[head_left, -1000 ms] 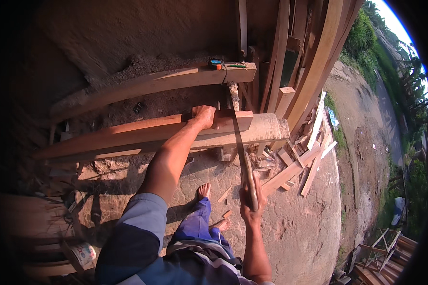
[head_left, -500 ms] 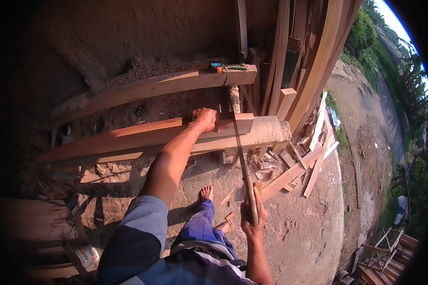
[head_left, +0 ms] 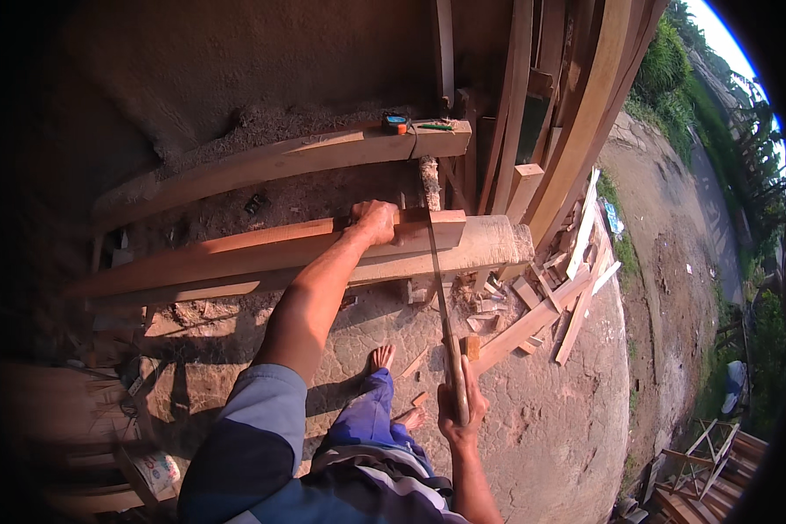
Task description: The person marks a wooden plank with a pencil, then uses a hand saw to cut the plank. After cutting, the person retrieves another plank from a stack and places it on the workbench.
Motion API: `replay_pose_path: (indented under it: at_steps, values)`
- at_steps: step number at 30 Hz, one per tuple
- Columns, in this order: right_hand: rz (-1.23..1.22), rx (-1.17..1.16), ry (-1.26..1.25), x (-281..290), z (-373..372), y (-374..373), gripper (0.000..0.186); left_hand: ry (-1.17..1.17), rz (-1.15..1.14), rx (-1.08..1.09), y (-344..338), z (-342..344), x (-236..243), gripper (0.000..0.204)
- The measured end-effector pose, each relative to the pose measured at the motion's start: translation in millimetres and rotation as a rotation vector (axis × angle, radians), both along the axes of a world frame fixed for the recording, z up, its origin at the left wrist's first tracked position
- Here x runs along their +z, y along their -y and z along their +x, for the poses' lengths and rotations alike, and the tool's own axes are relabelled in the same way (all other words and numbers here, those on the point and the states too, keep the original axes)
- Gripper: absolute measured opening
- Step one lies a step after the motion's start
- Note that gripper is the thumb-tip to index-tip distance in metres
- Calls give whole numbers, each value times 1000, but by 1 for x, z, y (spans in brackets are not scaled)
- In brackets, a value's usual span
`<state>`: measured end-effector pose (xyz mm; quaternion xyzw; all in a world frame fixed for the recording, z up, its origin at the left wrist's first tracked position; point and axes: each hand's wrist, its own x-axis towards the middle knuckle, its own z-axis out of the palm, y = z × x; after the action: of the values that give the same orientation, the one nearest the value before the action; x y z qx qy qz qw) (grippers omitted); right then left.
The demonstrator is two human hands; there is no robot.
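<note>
A long reddish wooden plank (head_left: pixel 293 230) lies along a thick pale beam (head_left: pixel 489 243). My left hand (head_left: pixel 375 221) grips the plank's upper edge a little left of its right end, fingers curled over it. My right hand (head_left: pixel 459 407) is closed round the wooden handle of a handsaw (head_left: pixel 444 306). The narrow blade runs up from that hand and crosses the plank near its end, just right of my left hand. Whether its teeth sit in a cut is too small to tell.
Behind lies a second beam (head_left: pixel 297 155) with a tape measure (head_left: pixel 395 123) and a green pencil (head_left: pixel 437 127) on top. Tall boards (head_left: pixel 576 122) lean at the back right. Offcuts (head_left: pixel 541 314) litter the ground right of the beam. My bare feet (head_left: pixel 382 356) stand below.
My right hand and the saw handle have shifted slightly down and to the left, drawing the blade back across the plank. My left hand stays in place on the plank.
</note>
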<state>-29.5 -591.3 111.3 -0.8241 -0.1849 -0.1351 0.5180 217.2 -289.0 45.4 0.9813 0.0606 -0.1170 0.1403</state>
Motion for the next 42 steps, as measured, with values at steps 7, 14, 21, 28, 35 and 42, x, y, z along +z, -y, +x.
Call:
replay_pose_path:
  at_steps: [7, 14, 21, 28, 35, 42]
  values:
    - [123, -9, -118, -59, 114, -62, 61, 148, 233, -46, 2, -10, -27, 17]
    - [112, 4, -224, -60, 97, -42, 58, 231, 199, -14, 9, -20, -35, 14]
    - [98, -96, -240, -74, 112, 1, 58, 268, 130, -53, 66, 8, -40, 10]
    - [195, -179, -236, -93, 175, 101, 55, 266, 96, -84, 178, 74, -36, 12]
    - [40, -95, -91, -79, 192, 130, 55, 342, 233, -87, 208, 86, -49, 11]
    - [138, -54, -296, -66, 194, 127, 59, 124, 254, 63, 201, 112, -57, 13]
